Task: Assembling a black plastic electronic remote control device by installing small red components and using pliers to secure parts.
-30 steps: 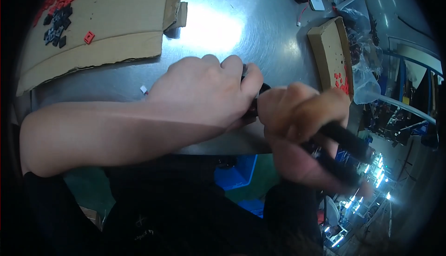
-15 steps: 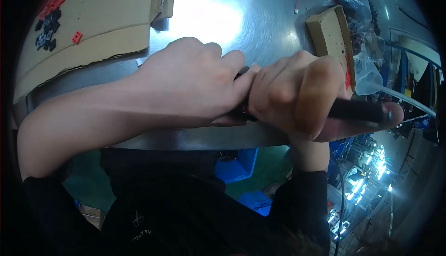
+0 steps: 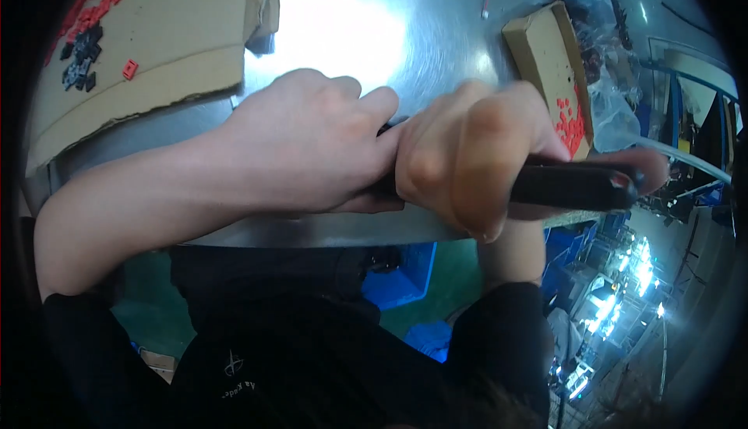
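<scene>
As right hand [image 3: 471, 156] grips black tool [image 3: 569, 186]; long axis rightward; left hand [image 3: 315, 141]: hold unclear

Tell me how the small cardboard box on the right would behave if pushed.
The box would probably slide easily, since the metal table looks smooth. Its thin cardboard walls might flex, and the loose red pieces inside would likely shift.

A black two-handled tool [image 3: 573, 187] is gripped in the right hand [image 3: 475, 156], its handle ends set close together and pointed rightward; a dark piece [image 3: 383, 128] (mostly hidden) is enclosed by the left hand [image 3: 323, 137].
</scene>
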Tool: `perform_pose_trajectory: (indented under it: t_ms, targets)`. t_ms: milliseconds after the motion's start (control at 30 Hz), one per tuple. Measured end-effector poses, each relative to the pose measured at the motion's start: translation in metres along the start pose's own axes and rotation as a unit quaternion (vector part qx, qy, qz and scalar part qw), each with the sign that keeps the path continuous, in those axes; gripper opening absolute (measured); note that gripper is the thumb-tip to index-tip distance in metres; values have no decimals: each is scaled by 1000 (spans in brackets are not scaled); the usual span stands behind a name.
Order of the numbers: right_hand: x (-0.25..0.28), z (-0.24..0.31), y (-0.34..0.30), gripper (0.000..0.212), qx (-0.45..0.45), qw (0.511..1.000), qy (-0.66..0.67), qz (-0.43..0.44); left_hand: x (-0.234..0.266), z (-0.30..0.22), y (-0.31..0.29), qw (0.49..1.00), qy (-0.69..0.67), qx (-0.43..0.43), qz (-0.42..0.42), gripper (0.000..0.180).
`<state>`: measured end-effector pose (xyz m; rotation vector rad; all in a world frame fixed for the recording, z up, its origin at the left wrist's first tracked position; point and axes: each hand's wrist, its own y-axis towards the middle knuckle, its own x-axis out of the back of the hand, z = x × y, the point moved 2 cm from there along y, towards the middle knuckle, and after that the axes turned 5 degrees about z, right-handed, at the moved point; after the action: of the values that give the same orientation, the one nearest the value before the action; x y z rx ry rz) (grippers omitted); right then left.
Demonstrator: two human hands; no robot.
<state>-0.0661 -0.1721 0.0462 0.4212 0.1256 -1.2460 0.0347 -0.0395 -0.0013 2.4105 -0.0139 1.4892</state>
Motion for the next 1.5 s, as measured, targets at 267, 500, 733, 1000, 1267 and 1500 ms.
perform_pose_trajectory:
  t_ms: [267,500,733,1000,1267,1500]
  targets:
    - [-8,22,-25,71,140,969,-59,-196,4,-10,2,993,107,32,-37,63]
    - [-33,15,-17,88,5,907,-258,-333,3,-12,1,990,126,52,-29,63]
    - [-25,-3,-21,86,150,954,-106,-237,3,-14,-1,991,112,66,-19,62]
    - [-20,-2,-22,59,211,948,-226,-78,11,-11,8,986,-2,135,95,62]
    - [-13,6,-19,74,171,955,-93,-225,11,-11,-3,984,50,155,77,61]
    - [-25,2,-18,78,193,944,-91,-251,17,-17,-5,977,176,121,8,58]
